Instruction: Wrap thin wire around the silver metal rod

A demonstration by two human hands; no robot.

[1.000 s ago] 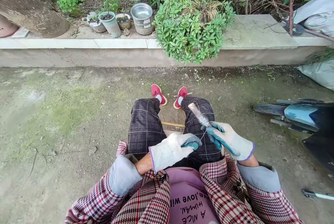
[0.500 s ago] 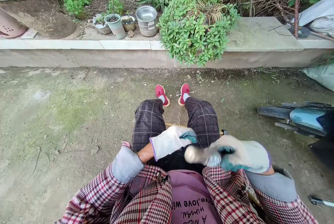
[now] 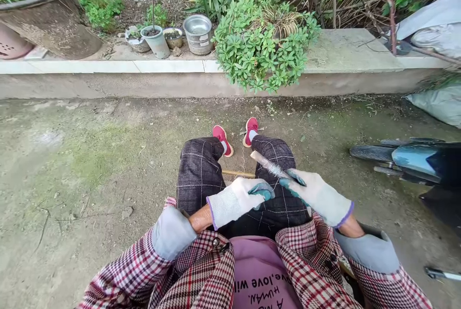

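Note:
My right hand (image 3: 313,191), in a white glove with a green palm, is closed round the lower end of a wooden stick (image 3: 268,165). Thin pale string (image 3: 274,170) is wound round the stick's middle, and its bare end points up and to the left. Beside it my left hand (image 3: 250,195), gloved the same way, has its fingers curled together above my lap. A fine strand seems to run from these fingers to the stick; what lies inside them is mostly hidden. Beyond the hands, a yellowish rod (image 3: 237,173) lies crosswise between my knees.
A low ledge (image 3: 144,66) ahead bears several pots, a metal pot (image 3: 198,34) and a leafy plant (image 3: 262,45). To the right are a blue-and-black wheeled vehicle (image 3: 410,158) and a pale sack (image 3: 439,105). My red shoes (image 3: 223,140) rest on the dirt ground.
My right hand has swung the stick from low near my belly up and forward, so that it now slants away over my right thigh. My left hand has stayed nearly in place.

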